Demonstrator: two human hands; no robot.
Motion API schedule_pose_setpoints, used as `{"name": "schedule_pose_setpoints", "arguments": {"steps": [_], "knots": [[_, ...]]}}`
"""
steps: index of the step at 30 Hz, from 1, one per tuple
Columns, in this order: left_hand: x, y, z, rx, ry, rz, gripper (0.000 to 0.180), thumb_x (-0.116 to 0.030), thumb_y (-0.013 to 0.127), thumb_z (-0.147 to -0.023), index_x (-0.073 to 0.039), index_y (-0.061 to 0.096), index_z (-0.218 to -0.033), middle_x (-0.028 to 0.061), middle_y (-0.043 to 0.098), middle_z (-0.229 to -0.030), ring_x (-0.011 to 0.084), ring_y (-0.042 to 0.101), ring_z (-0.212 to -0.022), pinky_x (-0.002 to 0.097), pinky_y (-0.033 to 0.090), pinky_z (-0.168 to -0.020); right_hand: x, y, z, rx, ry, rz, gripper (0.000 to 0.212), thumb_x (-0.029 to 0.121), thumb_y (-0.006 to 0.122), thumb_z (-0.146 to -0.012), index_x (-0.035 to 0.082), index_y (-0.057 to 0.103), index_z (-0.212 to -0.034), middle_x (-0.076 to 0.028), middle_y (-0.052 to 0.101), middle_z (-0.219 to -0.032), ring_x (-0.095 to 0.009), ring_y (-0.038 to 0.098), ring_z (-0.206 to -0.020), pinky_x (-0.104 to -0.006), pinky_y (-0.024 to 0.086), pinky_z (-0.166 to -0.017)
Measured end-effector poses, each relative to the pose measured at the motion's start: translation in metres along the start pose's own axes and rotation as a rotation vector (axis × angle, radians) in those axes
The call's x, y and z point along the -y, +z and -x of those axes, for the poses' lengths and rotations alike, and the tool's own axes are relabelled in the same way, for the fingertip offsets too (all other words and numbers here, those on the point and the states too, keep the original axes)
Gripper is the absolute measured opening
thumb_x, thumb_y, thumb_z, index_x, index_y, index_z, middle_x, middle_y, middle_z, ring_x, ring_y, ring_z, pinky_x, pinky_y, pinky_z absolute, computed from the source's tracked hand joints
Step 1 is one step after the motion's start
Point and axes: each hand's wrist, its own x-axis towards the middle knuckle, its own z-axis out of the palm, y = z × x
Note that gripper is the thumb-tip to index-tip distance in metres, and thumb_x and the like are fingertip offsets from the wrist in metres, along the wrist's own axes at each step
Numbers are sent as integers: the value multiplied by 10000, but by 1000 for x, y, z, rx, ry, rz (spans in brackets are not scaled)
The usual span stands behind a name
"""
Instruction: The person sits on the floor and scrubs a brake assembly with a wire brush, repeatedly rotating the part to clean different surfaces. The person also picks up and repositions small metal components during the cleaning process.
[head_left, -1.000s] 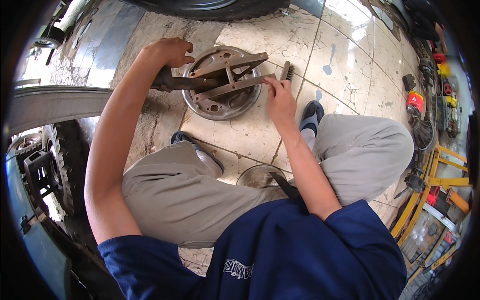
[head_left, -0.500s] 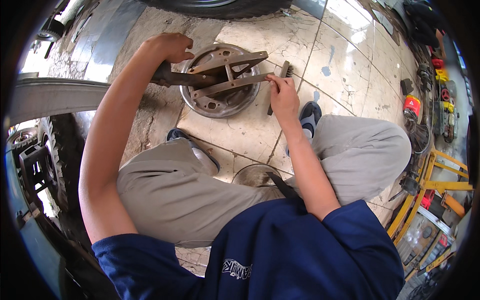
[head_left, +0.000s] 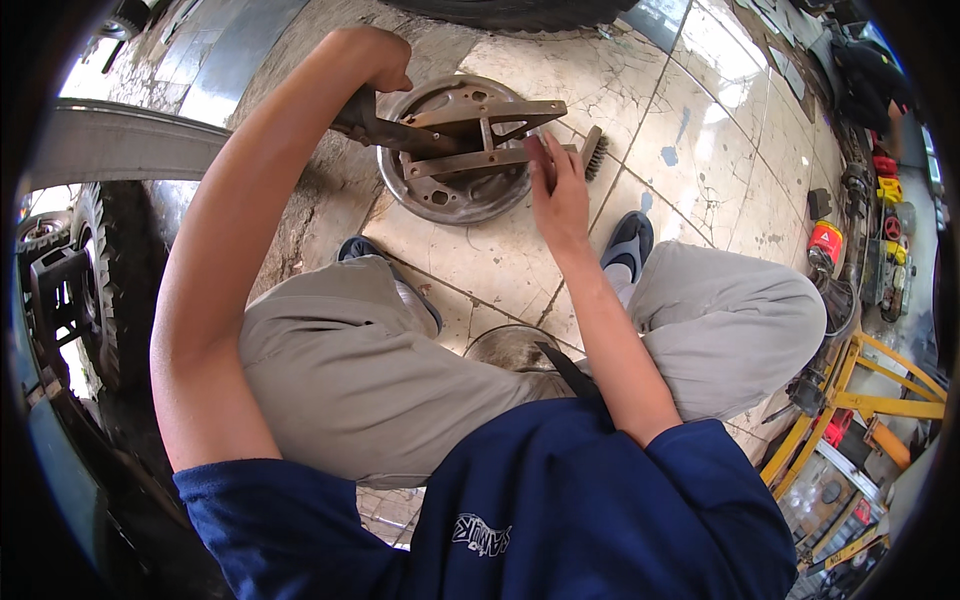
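A rusty fork-shaped metal frame (head_left: 484, 159), two flat arms joined to a thick tube, lies across a round steel wheel disc (head_left: 450, 206) on the floor. My left hand (head_left: 378, 58) bends over the tube's far-left end, fingers curled round it; part of that grip is hidden. Pinched in my right hand (head_left: 565, 195) is a small dark-red flat piece (head_left: 540, 160), perhaps folded sandpaper, against the tip of the nearer arm. Just right of that hand lies a wire brush (head_left: 594, 152), its handle partly covered by my fingers.
A round metal piece (head_left: 500, 349) lies between my legs. Beyond the disc is a large tyre (head_left: 520, 12). At left stand a grey beam (head_left: 120, 148) and a knobbly tyre (head_left: 95, 270). A red can (head_left: 824, 240) and a yellow metal frame (head_left: 880, 404) are at right.
My right hand has turned at the frame's arm tip, and the dark-red piece now shows in it. My left hand stays at the tube end. The whole view has shifted slightly.
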Motion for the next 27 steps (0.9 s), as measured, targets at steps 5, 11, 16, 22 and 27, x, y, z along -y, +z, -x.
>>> {"name": "schedule_pose_setpoints", "arguments": {"steps": [5,11,16,22,27], "knots": [[-7,-16,13,226,-26,-127,482,-500,637,-903,-135,716,-1208,101,665,-1276,319,634,-1154,446,524,-949,2,7,-6,21,-114,157,252,192,671,-908,117,625,-1144,-69,619,-1092,-290,621,-1033,-412,513,-823],[7,2,5,179,46,-67,597,-569,541,-935,-38,716,-1142,190,677,-1206,366,622,-1141,450,472,-989,-7,14,-19,1,-273,265,287,210,700,-873,114,630,-1134,-50,612,-1170,-269,606,-1038,-407,475,-898],[16,-6,-5,234,22,58,566,-559,544,-927,-56,738,-1098,155,718,-1094,315,676,-1018,440,515,-901,-1,24,-18,104,-484,501,430,285,709,-871,136,622,-1265,-75,493,-1409,-273,467,-1295,-484,375,-1053],[6,-1,-2,40,146,56,564,-540,542,-927,-75,698,-1206,152,663,-1263,339,615,-1173,466,485,-977,3,8,-34,30,-500,646,462,164,558,-968,115,515,-1425,-37,379,-1557,-252,315,-1452,-512,248,-1166],[18,-5,8,63,74,102,570,-529,545,-933,-77,664,-1259,154,649,-1285,350,609,-1178,469,482,-984,37,34,-25,319,-487,657,519,202,538,-977,109,446,-1479,-58,353,-1584,-242,270,-1485,-500,180,-1198]]}}
